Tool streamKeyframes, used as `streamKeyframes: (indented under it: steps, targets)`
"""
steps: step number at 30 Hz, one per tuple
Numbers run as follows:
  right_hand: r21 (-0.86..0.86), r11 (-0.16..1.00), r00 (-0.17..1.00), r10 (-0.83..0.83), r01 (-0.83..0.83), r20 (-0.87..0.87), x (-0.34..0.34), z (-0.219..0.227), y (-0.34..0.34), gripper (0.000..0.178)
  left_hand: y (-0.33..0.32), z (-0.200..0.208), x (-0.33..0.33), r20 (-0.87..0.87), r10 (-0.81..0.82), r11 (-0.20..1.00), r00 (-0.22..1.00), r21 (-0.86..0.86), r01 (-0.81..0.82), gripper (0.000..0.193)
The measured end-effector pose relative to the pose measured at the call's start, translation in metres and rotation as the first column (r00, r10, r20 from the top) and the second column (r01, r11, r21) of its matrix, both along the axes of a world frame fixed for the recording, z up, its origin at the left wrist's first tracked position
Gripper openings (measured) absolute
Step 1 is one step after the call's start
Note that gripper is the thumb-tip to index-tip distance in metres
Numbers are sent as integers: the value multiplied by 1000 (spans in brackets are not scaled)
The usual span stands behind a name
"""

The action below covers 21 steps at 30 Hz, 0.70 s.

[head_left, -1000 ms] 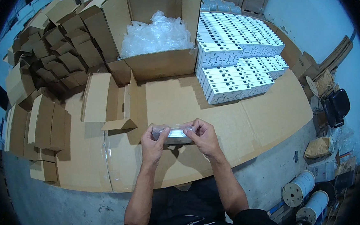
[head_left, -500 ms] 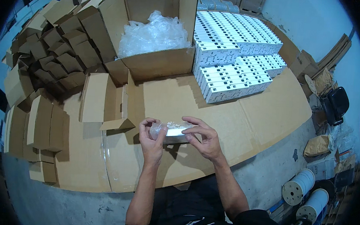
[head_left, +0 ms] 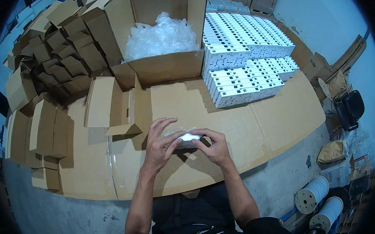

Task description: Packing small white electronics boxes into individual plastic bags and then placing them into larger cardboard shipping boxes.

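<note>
Between my two hands, above the cardboard-covered table, is a small white box (head_left: 189,138) in clear plastic film. My left hand (head_left: 157,147) pinches its left end with thumb and forefinger, the other fingers lifted. At the right end, my right hand (head_left: 214,149) grips the box between thumb and fingers. Part of the box's top and front shows; the ends are hidden by my fingers. An open brown carton (head_left: 99,101) lies on the table beyond my left hand. Stacked white boxes (head_left: 245,88) with dark squares stand beyond my right hand.
A big open carton (head_left: 167,67) of crumpled clear plastic bags (head_left: 160,38) stands at the back. Many brown cartons (head_left: 45,127) are piled on the left. The table's curved cardboard edge (head_left: 253,162) runs before me. Cable spools (head_left: 311,193) stand on the floor to the right.
My left hand has shifted its hold, its outer fingers now raised and stretched away from the film. My right hand has closed in on the box's right end, which sits slightly further right.
</note>
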State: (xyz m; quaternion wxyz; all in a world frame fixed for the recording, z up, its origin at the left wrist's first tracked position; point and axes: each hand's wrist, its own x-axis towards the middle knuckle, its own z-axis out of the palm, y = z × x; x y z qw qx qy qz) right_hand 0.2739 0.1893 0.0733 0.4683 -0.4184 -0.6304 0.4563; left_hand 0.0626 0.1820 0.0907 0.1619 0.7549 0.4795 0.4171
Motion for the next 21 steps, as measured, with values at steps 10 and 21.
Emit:
streamKeyframes:
  steps: [10,21]
  targets:
    - [130,992,994,-12,-2,105,6,2,4,29,1,5,-8,124,-48,984,991,-167,69,27]
    - [210,964,886,49,-164,462,10,34,15,25,4,-29,-3,432,-51,931,900,-306,200,27]
